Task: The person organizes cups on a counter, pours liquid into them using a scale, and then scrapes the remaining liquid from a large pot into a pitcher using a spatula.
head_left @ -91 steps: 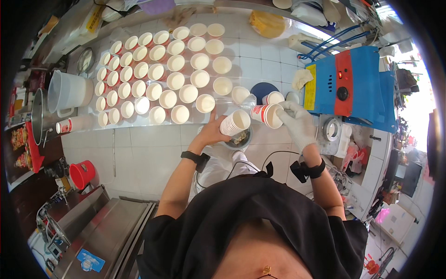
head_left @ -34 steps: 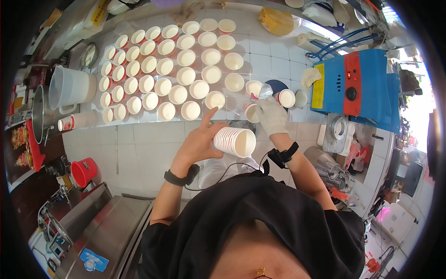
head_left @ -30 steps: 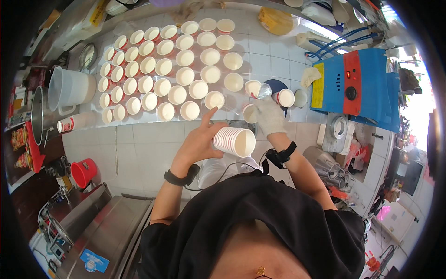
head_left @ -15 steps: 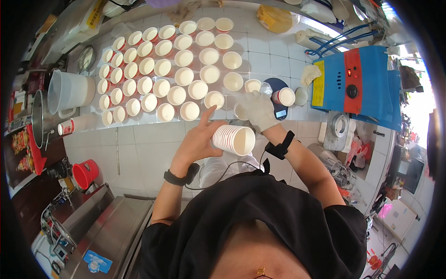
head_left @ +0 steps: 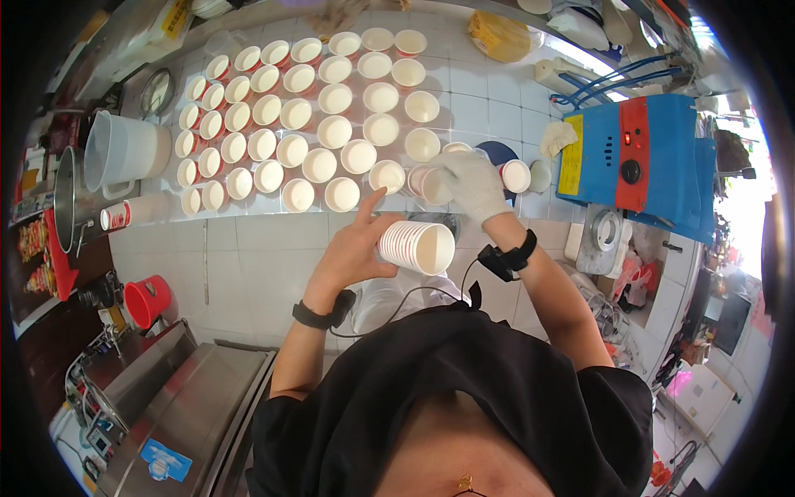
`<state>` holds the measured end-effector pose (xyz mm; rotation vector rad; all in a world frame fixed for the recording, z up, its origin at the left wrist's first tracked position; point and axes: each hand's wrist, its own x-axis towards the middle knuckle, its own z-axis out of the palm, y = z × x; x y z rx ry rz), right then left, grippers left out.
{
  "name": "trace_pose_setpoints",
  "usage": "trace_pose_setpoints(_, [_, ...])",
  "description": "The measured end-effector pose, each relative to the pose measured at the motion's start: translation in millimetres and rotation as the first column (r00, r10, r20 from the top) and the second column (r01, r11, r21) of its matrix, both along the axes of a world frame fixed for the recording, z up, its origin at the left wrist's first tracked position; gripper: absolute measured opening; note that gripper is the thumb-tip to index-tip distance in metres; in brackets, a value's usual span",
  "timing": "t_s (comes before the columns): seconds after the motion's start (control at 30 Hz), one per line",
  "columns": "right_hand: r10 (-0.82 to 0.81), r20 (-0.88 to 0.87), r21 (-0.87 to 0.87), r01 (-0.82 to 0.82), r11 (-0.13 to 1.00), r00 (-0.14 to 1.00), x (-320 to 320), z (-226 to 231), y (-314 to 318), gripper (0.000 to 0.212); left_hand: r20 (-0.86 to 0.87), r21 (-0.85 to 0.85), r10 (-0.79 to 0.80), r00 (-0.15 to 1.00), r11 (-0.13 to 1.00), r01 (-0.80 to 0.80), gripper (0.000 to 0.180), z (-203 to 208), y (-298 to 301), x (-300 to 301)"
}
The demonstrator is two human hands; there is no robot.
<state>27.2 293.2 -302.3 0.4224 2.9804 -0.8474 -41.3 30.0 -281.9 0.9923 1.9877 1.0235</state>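
My left hand [head_left: 352,248], bare, is closed round a nested stack of paper cups [head_left: 416,247], white with red bands, tilted with its mouth toward the right. Its index finger stretches toward the nearest standing cup [head_left: 387,176]. My right hand [head_left: 479,184], in a pale knitted glove, grips the side of a paper cup [head_left: 432,185] at the table's near edge; motion blurs that cup. Rows of white-and-red paper cups [head_left: 334,132] stand mouth up across the table; what they contain is hard to make out. Behind the glove, a dark round scale [head_left: 495,152] is partly hidden.
Right of the scale stand another cup [head_left: 516,176] and a blue machine [head_left: 662,157] with a red panel. At the left are a translucent jug [head_left: 124,153], a large metal pot [head_left: 70,199] and a cup lying on its side [head_left: 116,216]. A red bucket [head_left: 147,300] sits below.
My right hand has shifted slightly right and covers more of the scale, with the cup beside it moved a little away from the near edge. My left hand stays with the stack.
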Motion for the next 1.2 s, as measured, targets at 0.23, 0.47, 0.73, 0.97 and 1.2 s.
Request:
trace_pose_setpoints(0.23, [-0.266, 0.025, -0.183, 0.266, 0.946, 0.964, 1.0, 74.6, 29.8, 0.033, 0.013, 0.001, 0.000, 1.000, 1.000, 0.000, 0.073, 2.7, 0.2, -6.7])
trace_pose_setpoints(0.47, [-0.392, -0.035, -0.325, 0.360, 0.874, 0.919, -103.9, 65.1, 128.1, 0.039, 0.043, 0.089, 0.092, 0.995, 0.991, -0.096, 0.080, 24.8, 11.4, -15.5])
trace_pose_setpoints(0.73, [-0.478, 0.148, 0.354, 0.404, 0.843, 0.866, -215.9, -88.4, 206.6, 0.044, 0.160, 0.212, 0.198, 0.967, 0.950, -0.230, 0.075, 35.1, 40.2, -28.2])
trace_pose_setpoints(0.97, [-0.514, 0.179, 0.201, 0.481, 0.854, 0.839, -220.5, -77.3, 182.6, 0.052, 0.138, 0.203, 0.263, 0.955, 0.936, -0.287, 0.075, 36.1, 40.0, -34.8])
trace_pose_setpoints(1.2, [-0.044, 0.082, 0.037, 0.041, 0.998, 0.996, -156.6, 2.0, 149.3, 0.054, 0.154, 0.227, 0.403, 0.902, 0.874, -0.429, 0.076, 12.5, 45.0, -45.7])
